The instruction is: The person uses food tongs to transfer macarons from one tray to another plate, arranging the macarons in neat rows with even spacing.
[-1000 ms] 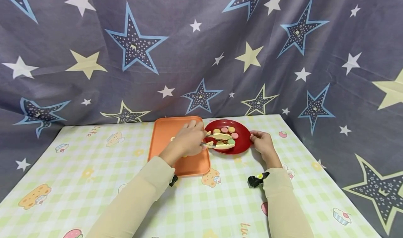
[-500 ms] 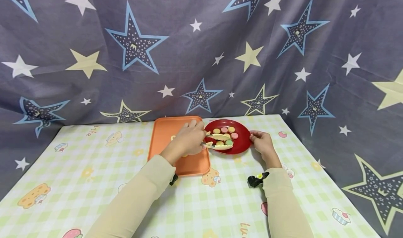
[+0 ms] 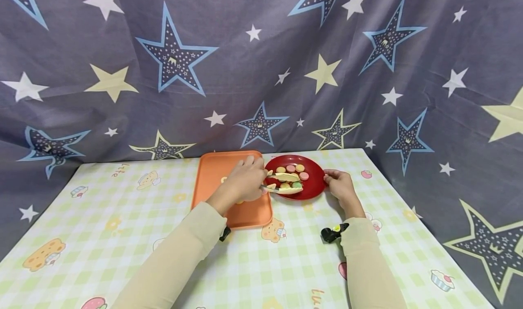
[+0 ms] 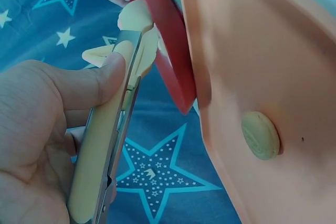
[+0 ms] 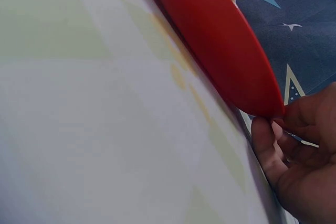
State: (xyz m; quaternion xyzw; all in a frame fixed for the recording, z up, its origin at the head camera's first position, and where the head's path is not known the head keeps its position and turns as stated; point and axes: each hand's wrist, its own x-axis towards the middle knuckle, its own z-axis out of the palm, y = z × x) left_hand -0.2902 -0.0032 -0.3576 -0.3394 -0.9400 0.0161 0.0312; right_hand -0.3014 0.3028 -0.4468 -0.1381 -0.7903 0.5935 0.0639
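Note:
My left hand grips a pair of tongs with pale yellow handles and tips. Its thumb presses one handle in the left wrist view. The two tong tips stand apart over the red plate, around a green macaron and yellowish ones; whether they touch any is unclear. Further back on the plate lie pink and yellow macarons. At the plate's right side, my right hand pinches the rim between thumb and fingers.
An orange tray lies left of the plate, partly under my left hand and forearm. A yellow macaron sits on it. The checked tablecloth covers the table; a dark star-patterned curtain hangs behind.
The tongs drew slightly left between the first and second frames, and the green macaron shifted a little left too. Since then hardly anything has moved; my right hand stays at the rim.

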